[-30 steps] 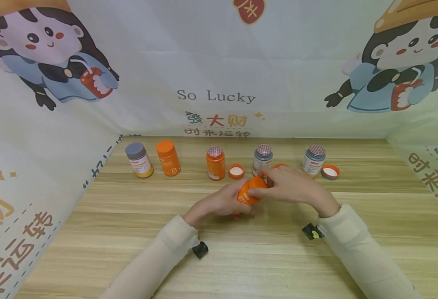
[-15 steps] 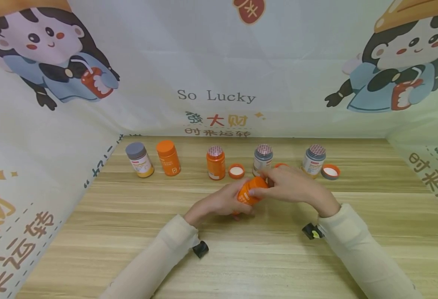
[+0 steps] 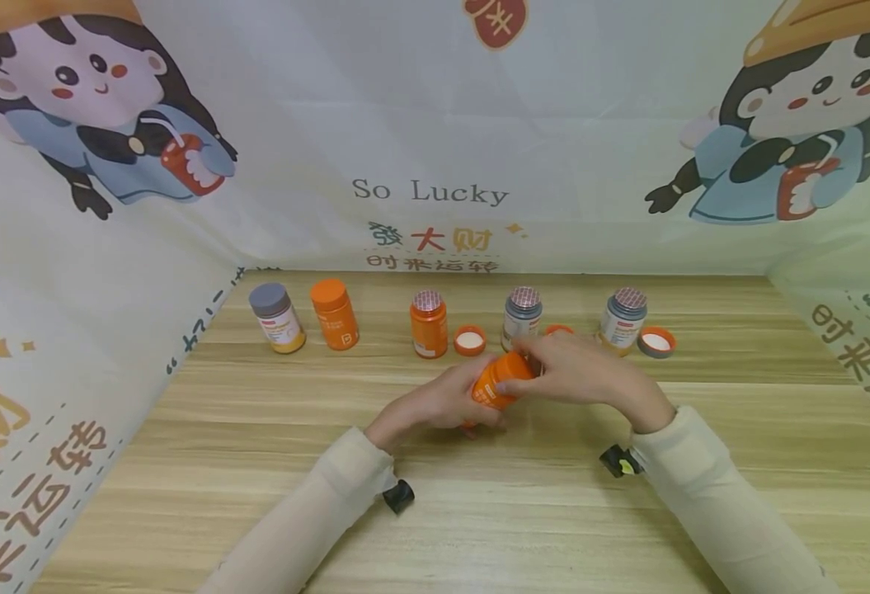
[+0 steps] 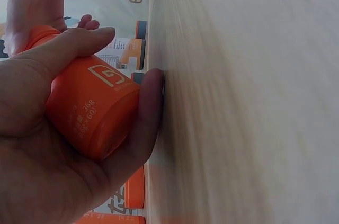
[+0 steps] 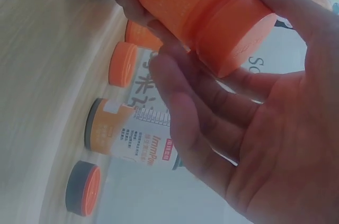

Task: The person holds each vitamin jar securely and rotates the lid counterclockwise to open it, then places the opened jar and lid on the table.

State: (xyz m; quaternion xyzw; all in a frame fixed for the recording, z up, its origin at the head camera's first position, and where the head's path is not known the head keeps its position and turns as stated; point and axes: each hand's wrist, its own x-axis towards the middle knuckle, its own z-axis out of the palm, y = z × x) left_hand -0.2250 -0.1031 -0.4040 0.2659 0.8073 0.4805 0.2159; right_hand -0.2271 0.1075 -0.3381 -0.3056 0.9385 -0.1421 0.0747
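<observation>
Six bottles (image 3: 491, 391), three loose caps (image 3: 657, 341)

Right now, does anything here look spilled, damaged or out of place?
Nothing stands out: no spill or damage shows. The tilted orange screw-top bottle is gripped by the left hand, the right hand pinching its cap; three uncapped bottles stand upright.

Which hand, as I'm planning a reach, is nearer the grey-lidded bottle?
Left: the left hand is in front and right of the grey-lidded bottle; the right hand is farther right.
</observation>
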